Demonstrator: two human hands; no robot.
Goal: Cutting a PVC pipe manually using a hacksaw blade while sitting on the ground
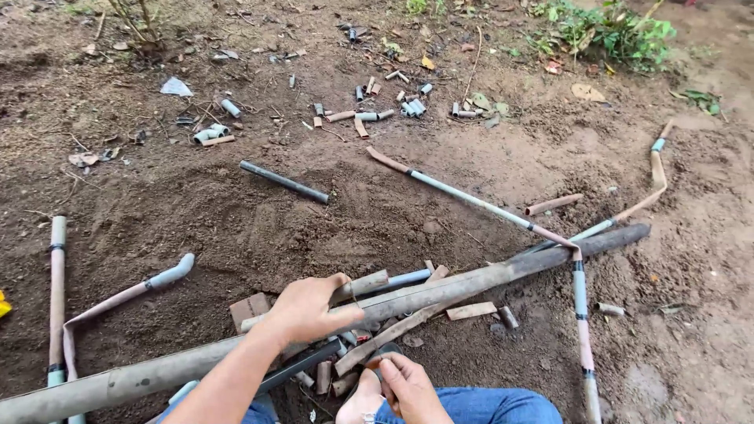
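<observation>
The left hand (310,308) lies palm down over a long, thick pipe (440,289), its fingers curled loosely across the top and its thumb stretched toward a short stub of grey tube (363,283) just past the fingertips. This long pipe is dull grey-brown, caked with dirt, and runs on a slant from the near left corner of the view, under the hand, up to a darker, muddy end well off to the right. Below and to the right of that hand, close to the person's knees in blue jeans (479,404), the right hand (407,385) is curled shut around something small; what it grips cannot be made out. Between the two hands a flat, brownish strip of flattened pipe (385,338) leans against the long pipe, with short cut pieces (471,311) scattered just beside it on the soil. Farther out beyond the left hand, a dark, slim rod (284,182) lies alone on the bare earth, and a thin pale tube (463,198) with reddish flattened ends crosses toward the right. Well beyond these, a scatter of small grey and tan offcuts (393,106) sits near some green weeds (613,31). To the far left, a bent pinkish tube with a grey elbow (169,273) lies by another upright length (57,290).
</observation>
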